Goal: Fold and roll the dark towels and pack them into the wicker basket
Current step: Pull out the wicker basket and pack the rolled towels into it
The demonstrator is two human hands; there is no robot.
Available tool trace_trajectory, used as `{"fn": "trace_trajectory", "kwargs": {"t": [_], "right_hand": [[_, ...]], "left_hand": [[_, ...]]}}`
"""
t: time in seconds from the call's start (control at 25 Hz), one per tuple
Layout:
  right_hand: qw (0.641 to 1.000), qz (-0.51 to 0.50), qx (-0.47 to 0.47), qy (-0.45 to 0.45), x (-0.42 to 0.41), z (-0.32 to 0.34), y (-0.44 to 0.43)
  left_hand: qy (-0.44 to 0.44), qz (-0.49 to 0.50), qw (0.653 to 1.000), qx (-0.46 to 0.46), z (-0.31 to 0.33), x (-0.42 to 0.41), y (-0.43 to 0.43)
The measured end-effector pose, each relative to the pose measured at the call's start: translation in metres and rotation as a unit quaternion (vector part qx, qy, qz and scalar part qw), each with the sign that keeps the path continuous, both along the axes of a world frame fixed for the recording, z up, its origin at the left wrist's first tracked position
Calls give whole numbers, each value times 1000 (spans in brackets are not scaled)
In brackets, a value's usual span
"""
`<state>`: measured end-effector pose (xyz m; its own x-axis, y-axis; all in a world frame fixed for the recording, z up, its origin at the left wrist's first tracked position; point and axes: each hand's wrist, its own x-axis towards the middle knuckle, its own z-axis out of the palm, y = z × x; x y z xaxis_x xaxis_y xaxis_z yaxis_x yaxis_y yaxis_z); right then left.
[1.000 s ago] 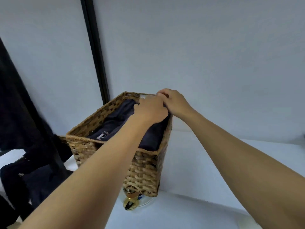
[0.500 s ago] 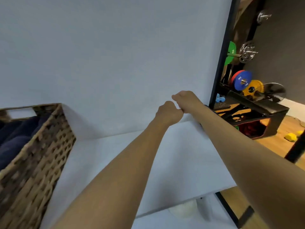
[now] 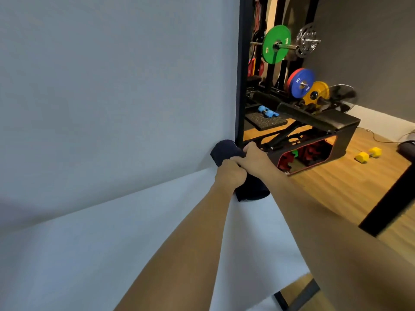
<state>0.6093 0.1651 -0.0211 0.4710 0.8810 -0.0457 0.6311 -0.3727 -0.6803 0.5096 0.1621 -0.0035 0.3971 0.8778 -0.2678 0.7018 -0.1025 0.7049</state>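
A rolled dark towel (image 3: 225, 151) lies at the far right corner of the white table (image 3: 112, 232), against the white backdrop. My left hand (image 3: 229, 177) grips its near part from above. My right hand (image 3: 254, 157) grips it just beyond, fingers curled over the roll. The lower end of the dark towel sticks out below my hands near the table's right edge. The wicker basket is out of view.
A black frame post (image 3: 241, 70) stands right behind the towel. Beyond it are a weight rack with coloured plates (image 3: 277, 44), a black bench (image 3: 318, 122) and yellow dumbbells (image 3: 368, 154) on the wooden floor. The table's right edge drops off beside my right arm.
My view has swung right, away from the basket. Both hands moved from the basket to the table's far right corner and took hold of a rolled dark towel.
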Motion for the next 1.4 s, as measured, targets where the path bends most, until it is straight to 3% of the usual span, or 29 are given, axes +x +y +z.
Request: {"fn": "trace_trajectory", "kwargs": {"t": [0.12, 0.24, 0.44, 0.56, 0.72, 0.96, 1.16, 1.4], "right_hand": [[998, -5, -38, 58, -1, 3, 7], [977, -30, -44, 208, -11, 11, 11], [957, 11, -68, 281, -69, 63, -2], [947, 51, -34, 314, -124, 93, -9], [944, 127, 54, 298, -234, 132, -17], [920, 257, 106, 277, -430, 166, -35], [880, 382, 125, 252, -587, 170, -60], [857, 476, 143, 136, -696, 169, -66]], "left_hand": [[-9, 17, 1000, -21, -4, 2, 8], [-10, 37, 998, -47, 0, -12, 13], [4, 37, 998, 45, 25, -81, 18], [16, 57, 992, 114, 67, -149, 0], [31, 65, 980, 185, 112, -262, -37], [113, 147, 945, 270, 154, -457, -109], [111, 244, 919, 288, 157, -605, -172], [103, 337, 887, 299, 144, -707, -190]]}}
